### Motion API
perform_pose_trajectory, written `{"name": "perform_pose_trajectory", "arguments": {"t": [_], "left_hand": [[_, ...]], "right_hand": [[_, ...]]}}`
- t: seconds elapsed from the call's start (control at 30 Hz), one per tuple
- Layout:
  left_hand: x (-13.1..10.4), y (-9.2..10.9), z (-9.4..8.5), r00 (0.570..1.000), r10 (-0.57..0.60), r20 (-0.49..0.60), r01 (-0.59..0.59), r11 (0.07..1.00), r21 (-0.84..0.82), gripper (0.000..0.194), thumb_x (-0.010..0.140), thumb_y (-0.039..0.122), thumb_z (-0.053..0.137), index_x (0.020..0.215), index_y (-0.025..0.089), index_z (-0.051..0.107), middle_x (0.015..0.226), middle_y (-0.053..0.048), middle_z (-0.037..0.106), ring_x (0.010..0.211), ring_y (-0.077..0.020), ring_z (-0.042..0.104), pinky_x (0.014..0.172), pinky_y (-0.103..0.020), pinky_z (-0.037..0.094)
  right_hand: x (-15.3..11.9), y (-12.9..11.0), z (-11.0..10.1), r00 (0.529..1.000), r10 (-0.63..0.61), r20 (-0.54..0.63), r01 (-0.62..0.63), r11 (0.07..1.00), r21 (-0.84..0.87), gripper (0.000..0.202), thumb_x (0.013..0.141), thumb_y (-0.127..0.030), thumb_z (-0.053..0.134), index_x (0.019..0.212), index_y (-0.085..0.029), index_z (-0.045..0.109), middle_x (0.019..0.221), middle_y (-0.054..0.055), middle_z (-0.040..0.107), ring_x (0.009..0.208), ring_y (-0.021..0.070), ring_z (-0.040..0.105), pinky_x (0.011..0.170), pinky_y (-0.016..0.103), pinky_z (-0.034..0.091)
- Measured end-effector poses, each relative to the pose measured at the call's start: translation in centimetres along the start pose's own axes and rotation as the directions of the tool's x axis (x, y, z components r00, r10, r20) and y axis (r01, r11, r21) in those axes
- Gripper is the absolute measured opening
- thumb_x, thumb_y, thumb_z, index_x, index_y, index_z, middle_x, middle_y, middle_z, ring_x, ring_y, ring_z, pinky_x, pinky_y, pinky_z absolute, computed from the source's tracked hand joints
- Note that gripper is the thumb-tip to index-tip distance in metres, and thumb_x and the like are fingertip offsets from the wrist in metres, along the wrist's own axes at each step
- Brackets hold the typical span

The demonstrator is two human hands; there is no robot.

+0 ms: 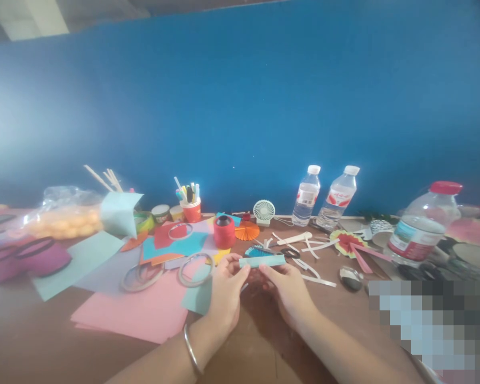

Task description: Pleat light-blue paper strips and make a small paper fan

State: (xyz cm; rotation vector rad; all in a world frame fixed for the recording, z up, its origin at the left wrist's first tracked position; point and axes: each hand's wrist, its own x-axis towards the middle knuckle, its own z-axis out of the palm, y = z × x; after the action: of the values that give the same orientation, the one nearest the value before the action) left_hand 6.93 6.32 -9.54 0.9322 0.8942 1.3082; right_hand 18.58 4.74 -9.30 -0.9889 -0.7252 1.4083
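A narrow light blue folded paper strip [262, 261] is stretched level between my two hands, above the table's front part. My left hand [229, 285] pinches its left end, thumb on the near side. At the other end, my right hand [287, 292] grips it the same way, fingers curled beneath. Just behind the strip lie a blue pleated paper fan [257, 251] and dark-handled scissors [292, 254], both partly covered. A red roll [224, 232] stands to the left of them, near an orange paper rosette [247, 231].
Coloured paper sheets [134, 309] and rings of tape [195, 270] spread over the left side. White paper strips [318, 280] and a mouse [351, 278] lie at right. Water bottles [306, 198], a small fan [264, 212] and a pen cup [191, 210] line the blue wall [240, 106].
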Motion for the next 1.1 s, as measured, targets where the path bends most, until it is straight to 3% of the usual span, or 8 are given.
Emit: {"name": "perform_pose_trajectory", "arguments": {"t": [0.4,0.53,0.6,0.67,0.7,0.77,1.0,1.1], "left_hand": [[0.6,0.6,-0.7,0.998,0.057,-0.009,-0.053,0.975,0.216,0.041,0.068,0.027,0.063,0.101,0.018,0.041,0.078,-0.003,0.058,0.071,-0.0128,0.057,0.062,-0.021,0.045],[0.7,0.7,-1.1,0.997,0.056,-0.044,-0.046,0.981,0.191,0.042,0.067,0.024,0.064,0.101,0.016,0.041,0.077,-0.002,0.057,0.071,-0.0117,0.057,0.066,-0.022,0.045],[0.8,0.9,-1.3,0.998,0.014,-0.067,-0.003,0.985,0.174,0.044,0.065,0.022,0.066,0.100,0.015,0.041,0.074,-0.002,0.056,0.067,-0.0110,0.056,0.066,-0.022,0.045],[0.8,1.1,-1.3,0.996,-0.063,-0.069,0.072,0.989,0.133,0.045,0.063,0.020,0.067,0.099,0.014,0.040,0.072,-0.001,0.054,0.064,-0.0098,0.055,0.065,-0.022,0.045],[0.7,1.2,-1.3,0.993,-0.100,-0.060,0.106,0.988,0.112,0.045,0.062,0.018,0.067,0.098,0.014,0.040,0.072,-0.001,0.053,0.063,-0.0092,0.054,0.065,-0.022,0.044],[0.4,1.2,-1.2,0.987,-0.154,-0.041,0.157,0.983,0.091,0.045,0.062,0.016,0.067,0.098,0.014,0.040,0.073,-0.001,0.052,0.063,-0.0086,0.054,0.065,-0.021,0.045],[-0.1,0.9,-0.8,0.972,-0.233,-0.040,0.236,0.965,0.114,0.047,0.061,0.017,0.068,0.098,0.015,0.039,0.076,-0.003,0.055,0.064,-0.0101,0.056,0.064,-0.021,0.045],[0.4,1.6,-1.8,0.968,-0.250,0.012,0.233,0.916,0.327,0.053,0.061,0.028,0.070,0.101,0.013,0.040,0.073,-0.005,0.056,0.059,-0.0123,0.054,0.058,-0.023,0.042]], "right_hand": [[1.3,-0.2,-1.3,0.996,-0.046,-0.077,0.055,0.992,0.116,0.032,0.056,-0.032,0.072,0.070,-0.006,0.061,0.065,0.007,0.057,0.054,0.0116,0.049,0.048,0.022,0.040],[1.8,-0.3,-2.4,0.981,-0.191,-0.046,0.181,0.970,-0.159,0.034,0.069,-0.040,0.061,0.082,-0.008,0.058,0.074,0.008,0.055,0.062,0.0146,0.050,0.052,0.027,0.042],[1.7,-0.7,-3.0,0.865,-0.502,0.010,0.442,0.752,-0.489,0.028,0.074,-0.036,0.056,0.091,-0.012,0.057,0.082,0.007,0.055,0.073,0.0163,0.051,0.061,0.029,0.043],[1.5,-1.2,-3.3,0.613,-0.720,0.326,0.680,0.271,-0.681,0.017,0.075,-0.024,0.057,0.090,-0.016,0.058,0.088,0.006,0.054,0.083,0.0171,0.048,0.074,0.032,0.040],[1.3,-1.4,-3.4,0.495,-0.717,0.490,0.736,0.046,-0.676,0.012,0.076,-0.019,0.056,0.088,-0.018,0.059,0.089,0.006,0.054,0.086,0.0170,0.047,0.077,0.033,0.037],[1.1,-1.7,-3.4,0.383,-0.630,0.675,0.752,-0.211,-0.624,0.011,0.080,-0.014,0.051,0.085,-0.019,0.060,0.088,0.005,0.056,0.087,0.0170,0.045,0.078,0.032,0.034],[1.6,-1.7,-3.5,0.368,-0.417,0.831,0.753,-0.390,-0.530,0.016,0.086,-0.015,0.043,0.078,-0.013,0.057,0.085,0.007,0.054,0.080,0.0154,0.043,0.070,0.029,0.033],[1.7,-1.7,-3.6,0.374,-0.384,0.844,0.747,-0.414,-0.520,0.019,0.086,-0.015,0.041,0.077,-0.012,0.056,0.081,0.007,0.053,0.079,0.0160,0.042,0.069,0.030,0.032]]}}
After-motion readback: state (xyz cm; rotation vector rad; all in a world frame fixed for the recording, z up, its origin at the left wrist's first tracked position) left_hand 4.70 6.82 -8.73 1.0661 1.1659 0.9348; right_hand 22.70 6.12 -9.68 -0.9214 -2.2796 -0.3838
